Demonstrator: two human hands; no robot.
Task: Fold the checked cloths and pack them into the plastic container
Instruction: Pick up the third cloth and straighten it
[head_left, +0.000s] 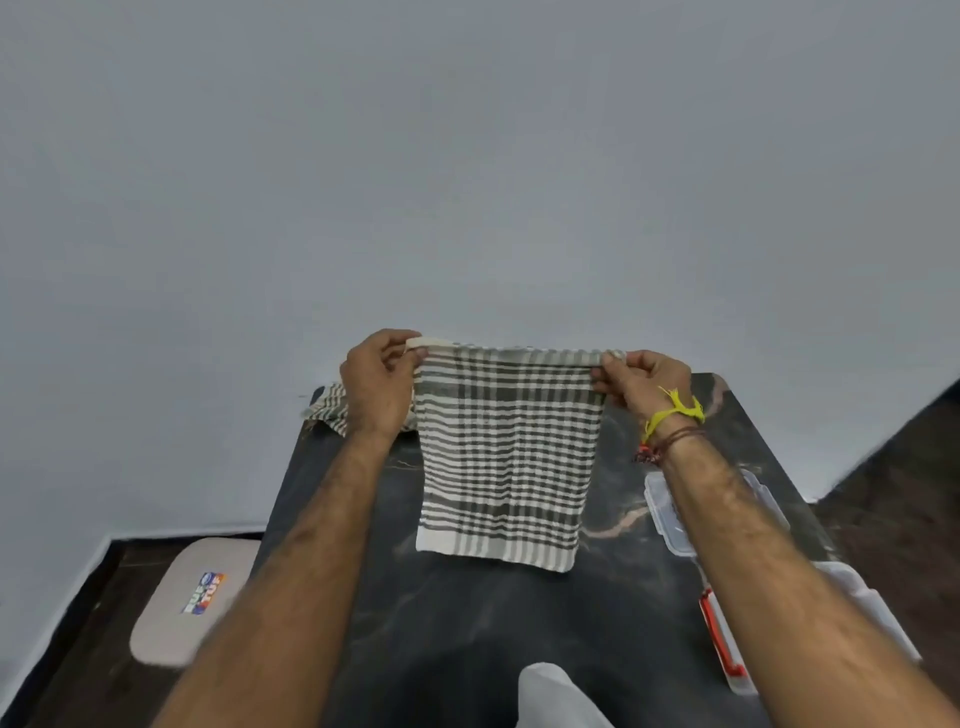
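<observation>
A grey-and-white checked cloth (506, 457) hangs in the air above the dark marble table (467, 623), doubled over along its top edge. My left hand (379, 384) pinches its top left corner and my right hand (636, 382) pinches its top right corner, stretching the edge flat between them. Another checked cloth (330, 408) lies bunched at the table's far left corner, partly hidden behind my left hand. The clear plastic container (872, 613) with a red clip stands at the table's right edge, mostly covered by my right forearm. Its clear lid (670, 519) lies just beyond it.
A pale stool seat (192, 603) with a sticker stands on the dark floor to the left of the table. A grey wall rises right behind the table. A white object (550, 696) pokes in at the bottom edge.
</observation>
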